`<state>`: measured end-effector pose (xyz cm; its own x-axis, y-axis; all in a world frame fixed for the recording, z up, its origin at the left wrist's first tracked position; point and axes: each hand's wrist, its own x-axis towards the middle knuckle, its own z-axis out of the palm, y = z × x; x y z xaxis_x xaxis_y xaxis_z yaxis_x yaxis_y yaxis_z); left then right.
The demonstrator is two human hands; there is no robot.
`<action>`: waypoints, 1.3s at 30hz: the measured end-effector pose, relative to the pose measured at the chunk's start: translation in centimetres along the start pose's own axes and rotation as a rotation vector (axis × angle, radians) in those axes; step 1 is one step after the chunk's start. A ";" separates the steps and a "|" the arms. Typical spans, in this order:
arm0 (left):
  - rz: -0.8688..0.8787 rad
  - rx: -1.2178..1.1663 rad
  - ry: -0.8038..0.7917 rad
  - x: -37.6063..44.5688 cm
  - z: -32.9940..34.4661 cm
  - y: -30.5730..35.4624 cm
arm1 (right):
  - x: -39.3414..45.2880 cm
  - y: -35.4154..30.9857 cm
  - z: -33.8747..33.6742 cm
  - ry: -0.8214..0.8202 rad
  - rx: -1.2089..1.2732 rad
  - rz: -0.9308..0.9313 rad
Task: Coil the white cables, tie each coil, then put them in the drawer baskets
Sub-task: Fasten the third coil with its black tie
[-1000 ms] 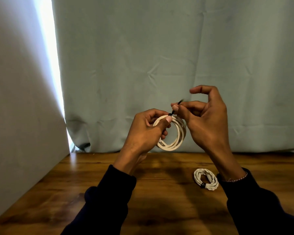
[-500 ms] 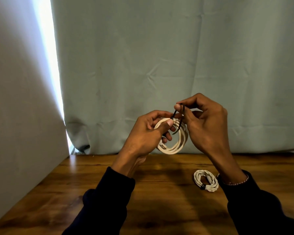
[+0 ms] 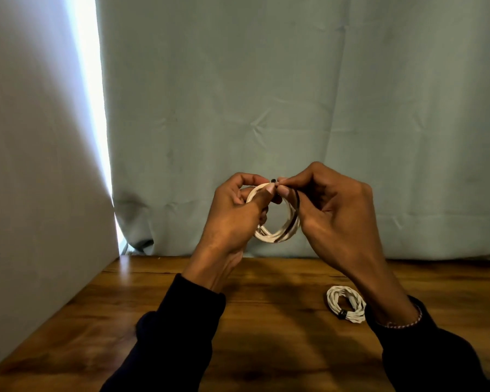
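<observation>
I hold a coiled white cable (image 3: pixel 277 236) upright in the air above the wooden table (image 3: pixel 266 321). My left hand (image 3: pixel 235 219) grips the coil's top left, thumb pressed on the strands. My right hand (image 3: pixel 334 213) pinches a thin black tie (image 3: pixel 296 202) at the coil's top; the tie runs down along the coil's right side. A second white coil (image 3: pixel 347 304), bound with a black tie, lies on the table just left of my right wrist. No drawer or basket is in view.
A pale green curtain (image 3: pixel 294 108) hangs behind the table's far edge. A white wall (image 3: pixel 34 193) borders the table on the left, with a bright gap of light between wall and curtain.
My right hand has come down and in, bringing the black tie's end to the coil's top beside my left thumb. The tie now lies along the coil's right side.
</observation>
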<state>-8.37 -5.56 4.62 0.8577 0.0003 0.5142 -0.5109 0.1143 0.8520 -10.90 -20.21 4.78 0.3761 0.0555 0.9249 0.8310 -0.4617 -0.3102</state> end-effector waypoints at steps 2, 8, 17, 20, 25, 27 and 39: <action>-0.034 -0.048 -0.009 0.1 -0.1 0.3 | -0.1 0.1 0.3 -0.025 -0.011 -0.031; -0.099 -0.150 -0.063 0.3 -0.5 0.9 | -0.4 0.4 0.8 -0.060 -0.124 -0.131; -0.111 -0.312 -0.130 0.5 -0.9 1.2 | -0.3 0.7 0.7 -0.088 -0.139 -0.184; -0.109 -0.336 -0.168 0.4 -1.0 1.3 | -0.4 0.4 0.9 -0.032 -0.139 -0.121; 0.008 -0.207 -0.130 0.2 -0.8 1.0 | -0.4 0.1 0.8 -0.029 -0.159 -0.055; 0.077 -0.086 -0.091 0.1 -0.5 0.8 | -0.4 -0.1 0.6 -0.040 -0.186 -0.024; 0.116 0.139 -0.051 -0.1 0.0 0.3 | 1.1 0.0 -2.0 -0.091 -0.024 0.304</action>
<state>-8.64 -5.50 4.80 0.7904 -0.0450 0.6109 -0.6121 -0.0223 0.7904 -11.32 -21.90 6.26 0.6420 -0.0098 0.7667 0.6651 -0.4903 -0.5632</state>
